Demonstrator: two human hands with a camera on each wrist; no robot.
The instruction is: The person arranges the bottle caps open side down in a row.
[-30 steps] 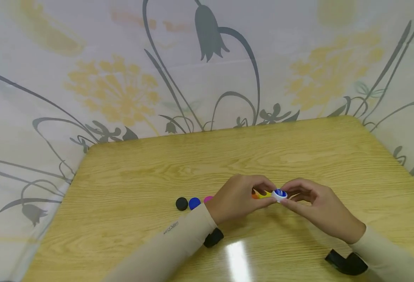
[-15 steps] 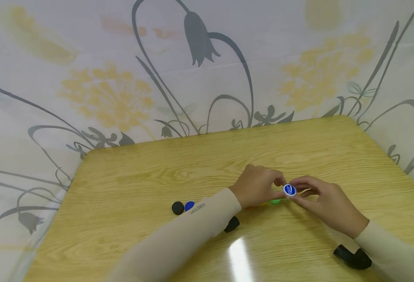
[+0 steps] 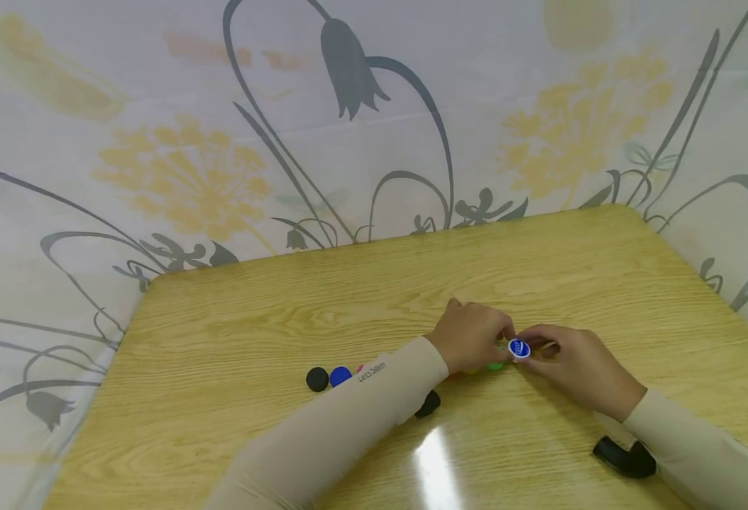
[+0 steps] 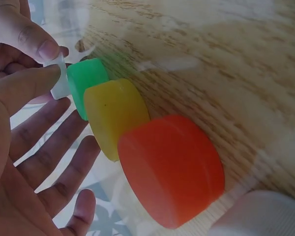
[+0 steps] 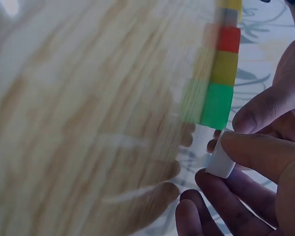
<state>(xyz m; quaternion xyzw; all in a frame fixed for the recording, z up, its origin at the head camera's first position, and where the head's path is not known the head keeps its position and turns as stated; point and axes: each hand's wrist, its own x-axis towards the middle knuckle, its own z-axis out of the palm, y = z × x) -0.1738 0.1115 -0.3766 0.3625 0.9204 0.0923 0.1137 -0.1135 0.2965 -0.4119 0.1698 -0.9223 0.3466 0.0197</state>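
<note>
A white bottle cap with a blue printed top (image 3: 519, 348) is pinched between both hands at the right end of a row of caps. My left hand (image 3: 476, 336) reaches across the row and holds the cap's left side with thumb and finger; its other fingers spread out in the left wrist view. From the right, my right hand (image 3: 581, 365) grips it by thumb and fingers. Right beside it stands a green cap (image 4: 91, 81), followed by a yellow cap (image 4: 118, 115), an orange-red cap (image 4: 174, 169) and a whitish cap (image 4: 265, 216).
At the row's left end lie a black cap (image 3: 317, 379), a blue cap (image 3: 340, 377) and a pink cap (image 3: 359, 369), the last partly behind the left sleeve. The wood-grain table (image 3: 285, 304) ends at a flower-patterned curtain (image 3: 323, 163).
The left hand has moved right along the row, uncovering the green cap. The white cap shifted right with both hands, then slightly back left and down beside the green one.
</note>
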